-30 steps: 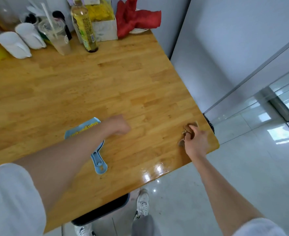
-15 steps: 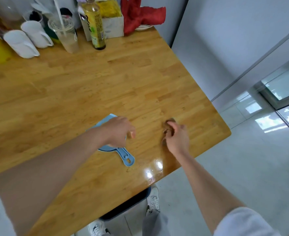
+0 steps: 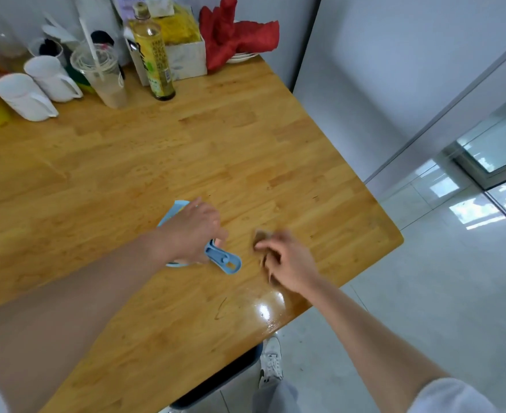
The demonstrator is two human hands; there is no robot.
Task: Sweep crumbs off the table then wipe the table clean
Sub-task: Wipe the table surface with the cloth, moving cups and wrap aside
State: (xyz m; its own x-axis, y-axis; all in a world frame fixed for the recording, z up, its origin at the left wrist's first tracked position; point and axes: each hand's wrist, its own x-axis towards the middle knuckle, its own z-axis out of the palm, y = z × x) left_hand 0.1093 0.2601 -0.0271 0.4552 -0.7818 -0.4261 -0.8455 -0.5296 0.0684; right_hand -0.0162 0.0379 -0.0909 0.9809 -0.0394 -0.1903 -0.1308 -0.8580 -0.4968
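Your left hand (image 3: pixel 190 231) was closed around the blue dustpan (image 3: pixel 225 260), which lay flat on the counter (image 3: pixel 186 150) with its handle pointing right and near. Just right of it, your right hand (image 3: pixel 287 260) gripped a small brown brush (image 3: pixel 262 235), blurred against the wood. No crumbs showed clearly; the step probably wanted short strokes leftward toward the pan's lip, pan pressed flat.

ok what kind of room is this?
Probably a home kitchen or dining corner: a wooden table against the wall, crowded at the back with white mugs, an oil bottle and an iced drink cup, over a glossy tiled floor.
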